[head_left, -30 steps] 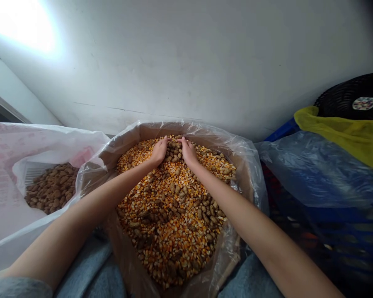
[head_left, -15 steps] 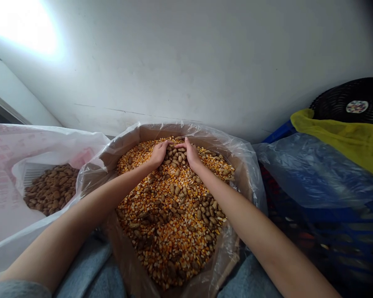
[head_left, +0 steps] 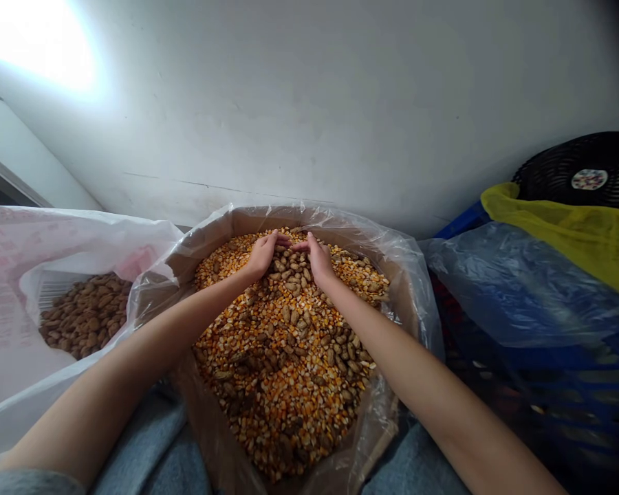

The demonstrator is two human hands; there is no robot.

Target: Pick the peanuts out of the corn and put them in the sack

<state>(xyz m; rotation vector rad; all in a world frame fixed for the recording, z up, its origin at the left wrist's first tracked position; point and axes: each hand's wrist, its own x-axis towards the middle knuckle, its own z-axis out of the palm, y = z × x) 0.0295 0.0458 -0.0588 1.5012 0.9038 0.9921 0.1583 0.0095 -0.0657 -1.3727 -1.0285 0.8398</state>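
Note:
Yellow-orange corn kernels point(head_left: 283, 405) fill a box point(head_left: 392, 268) lined with clear plastic, with unshelled peanuts scattered among them. Toward the far side, a heap of peanuts point(head_left: 291, 269) lies between my two hands. My left hand point(head_left: 265, 253) curves round the heap's left and far edge, fingers stretched inward. On the other side, my right hand point(head_left: 317, 257) mirrors it, thumb up and fingers pointing left. Neither hand is closed in a grip; the palms rest against the peanuts. Another cluster of peanuts point(head_left: 346, 354) lies on the corn by my right forearm.
At left, a white plastic sack point(head_left: 10, 295) holds brown almond-like nuts point(head_left: 90, 309). At right are a blue crate point(head_left: 588, 405), clear plastic sheeting point(head_left: 520, 289), a yellow cloth point(head_left: 572, 227) and a black fan-like grille point(head_left: 557, 168). A white wall point(head_left: 309, 103) rises behind the box.
Both hands have shifted slightly toward me, still curved round the heap. The peanuts between them have spread a little nearer to me.

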